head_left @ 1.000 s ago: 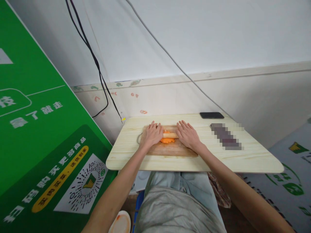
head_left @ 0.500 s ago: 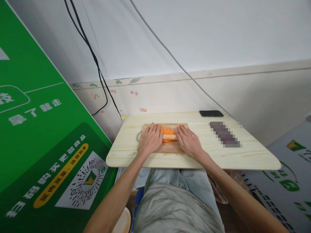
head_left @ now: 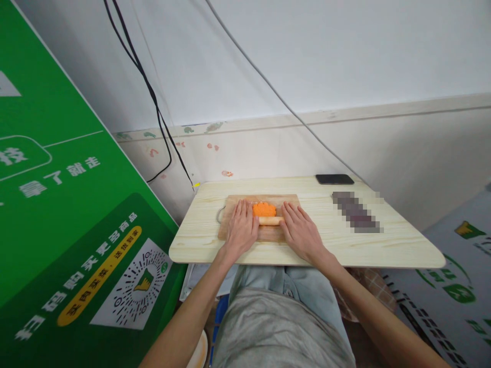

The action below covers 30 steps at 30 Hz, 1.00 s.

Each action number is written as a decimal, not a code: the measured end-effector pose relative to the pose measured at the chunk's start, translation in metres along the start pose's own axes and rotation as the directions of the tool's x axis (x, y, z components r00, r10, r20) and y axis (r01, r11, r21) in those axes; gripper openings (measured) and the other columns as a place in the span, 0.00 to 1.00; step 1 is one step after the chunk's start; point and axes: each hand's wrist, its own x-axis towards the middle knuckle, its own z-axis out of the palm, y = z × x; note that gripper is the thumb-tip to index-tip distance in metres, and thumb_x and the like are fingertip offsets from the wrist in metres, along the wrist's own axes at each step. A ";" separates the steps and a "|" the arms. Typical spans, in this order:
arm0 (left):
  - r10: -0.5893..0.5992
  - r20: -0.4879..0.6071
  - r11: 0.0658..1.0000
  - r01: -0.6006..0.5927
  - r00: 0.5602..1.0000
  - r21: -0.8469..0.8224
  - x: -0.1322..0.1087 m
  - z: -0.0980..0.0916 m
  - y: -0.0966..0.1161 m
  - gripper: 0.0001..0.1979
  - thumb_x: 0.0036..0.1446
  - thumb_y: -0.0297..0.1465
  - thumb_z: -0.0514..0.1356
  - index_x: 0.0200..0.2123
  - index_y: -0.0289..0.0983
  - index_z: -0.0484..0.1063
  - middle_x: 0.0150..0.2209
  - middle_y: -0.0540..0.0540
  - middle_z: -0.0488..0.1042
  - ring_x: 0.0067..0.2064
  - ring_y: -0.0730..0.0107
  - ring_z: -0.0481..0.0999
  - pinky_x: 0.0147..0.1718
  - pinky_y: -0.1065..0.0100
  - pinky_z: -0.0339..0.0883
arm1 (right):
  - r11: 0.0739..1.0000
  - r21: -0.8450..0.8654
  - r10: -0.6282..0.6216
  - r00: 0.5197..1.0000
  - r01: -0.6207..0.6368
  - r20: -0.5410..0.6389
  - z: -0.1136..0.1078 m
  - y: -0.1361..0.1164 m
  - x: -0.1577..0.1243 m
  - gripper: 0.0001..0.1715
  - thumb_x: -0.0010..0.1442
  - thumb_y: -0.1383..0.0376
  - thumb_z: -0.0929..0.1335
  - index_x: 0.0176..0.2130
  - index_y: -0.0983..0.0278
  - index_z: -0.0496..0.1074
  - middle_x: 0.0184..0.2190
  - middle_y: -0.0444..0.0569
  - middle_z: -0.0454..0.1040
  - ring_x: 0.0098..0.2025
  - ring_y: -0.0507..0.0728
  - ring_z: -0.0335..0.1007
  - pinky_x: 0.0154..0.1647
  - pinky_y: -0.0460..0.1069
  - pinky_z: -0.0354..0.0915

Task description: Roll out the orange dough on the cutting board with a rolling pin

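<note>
A light wooden rolling pin (head_left: 269,221) lies crosswise on a wooden cutting board (head_left: 268,235), at the near edge of a flattened orange dough-like piece (head_left: 264,209). My left hand (head_left: 242,225) rests palm down over the pin's left end, its fingers stretched forward and lying flat. Over the right end, my right hand (head_left: 301,227) presses in the same way, fingers straight and not wrapped round the pin. Both pin ends are hidden under the hands. The orange piece has an uneven, lumpy rim, and most of it shows beyond the pin.
The board lies on a pale wood-grain table (head_left: 203,240), its metal handle (head_left: 220,214) pointing left. A black phone (head_left: 334,179) is at the back right, near a blurred-out dark object (head_left: 355,212). Cables (head_left: 153,102) hang along the wall. A green printed panel (head_left: 76,204) stands at left.
Both hands have drawn the rolling pin a short way toward my body. It was across the orange piece and is now at its near edge, leaving more orange showing.
</note>
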 end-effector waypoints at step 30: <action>-0.111 0.349 0.994 0.097 0.930 0.060 0.143 0.017 -0.043 0.37 0.75 0.40 0.37 0.78 0.23 0.43 0.81 0.33 0.44 0.82 0.50 0.36 0.79 0.48 0.36 | 0.994 -0.065 0.111 0.919 -0.093 0.379 0.033 0.058 0.140 0.39 0.77 0.56 0.52 0.79 0.66 0.51 0.80 0.63 0.48 0.82 0.72 0.38 0.76 0.78 0.40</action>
